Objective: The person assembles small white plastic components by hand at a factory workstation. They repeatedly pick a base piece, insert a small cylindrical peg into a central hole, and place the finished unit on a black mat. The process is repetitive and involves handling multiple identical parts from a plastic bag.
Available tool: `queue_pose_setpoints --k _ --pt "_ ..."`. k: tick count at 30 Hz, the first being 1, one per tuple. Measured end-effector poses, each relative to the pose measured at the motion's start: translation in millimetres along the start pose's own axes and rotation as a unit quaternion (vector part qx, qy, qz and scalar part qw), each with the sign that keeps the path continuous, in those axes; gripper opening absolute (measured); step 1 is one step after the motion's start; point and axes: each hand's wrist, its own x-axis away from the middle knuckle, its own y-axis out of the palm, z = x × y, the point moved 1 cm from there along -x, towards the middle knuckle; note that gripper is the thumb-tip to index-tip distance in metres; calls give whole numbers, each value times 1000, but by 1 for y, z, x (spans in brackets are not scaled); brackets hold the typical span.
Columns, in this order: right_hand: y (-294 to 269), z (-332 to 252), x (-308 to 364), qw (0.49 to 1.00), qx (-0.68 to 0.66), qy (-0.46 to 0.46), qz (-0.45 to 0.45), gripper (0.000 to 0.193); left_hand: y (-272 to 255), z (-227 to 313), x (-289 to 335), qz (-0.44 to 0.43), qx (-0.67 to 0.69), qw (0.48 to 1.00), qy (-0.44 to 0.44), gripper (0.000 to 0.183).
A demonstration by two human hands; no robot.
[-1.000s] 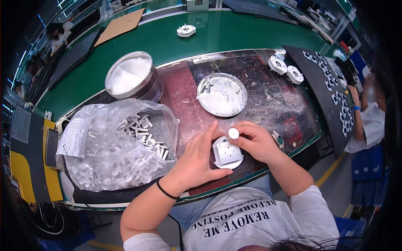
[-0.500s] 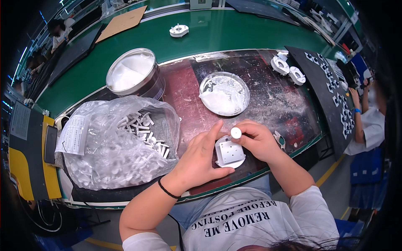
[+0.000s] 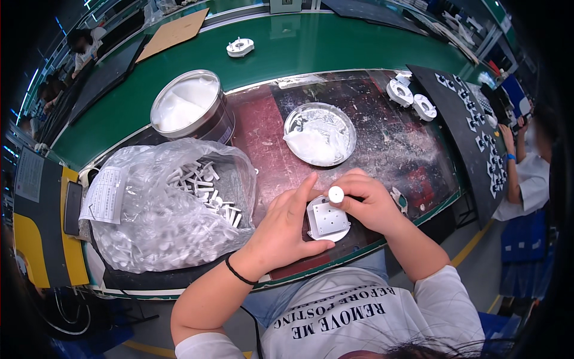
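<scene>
Between the thumb and index finger of my right hand (image 3: 369,203) is a white plastic pin with a round flat head (image 3: 336,194). Its head faces up; the shank is hidden. Just below lies a white round housing (image 3: 330,219) with a square, holed plate on top. My left hand (image 3: 280,230) cups the housing from the left, thumb along its near edge and fingers by its far edge. To the left, a clear plastic bag (image 3: 149,233) lies open, full of similar white pins (image 3: 206,185). Beyond my hands sits a round metal dish (image 3: 353,146) holding white paste (image 3: 317,145).
A metal tin (image 3: 215,119) of white material stands behind the bag. Two white round parts (image 3: 399,93) lie at the far right. Another white part (image 3: 240,47) rests on the green conveyor (image 3: 311,42). A black board (image 3: 445,107) with small parts and a co-worker's arm (image 3: 510,167) are right.
The white part on the green conveyor has shifted left. My right hand has moved the pin's head very slightly; my left hand stays at the housing.
</scene>
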Motion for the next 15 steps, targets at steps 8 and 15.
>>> queue_pose_setpoints --k 8,15 --pt "-11 7 20 999 -4 11 34 20 2 -2 0 1 9 1000 5 111" --pt "-13 11 17 999 -29 21 8 20 2 -3 0 -2 16 1000 4 111"
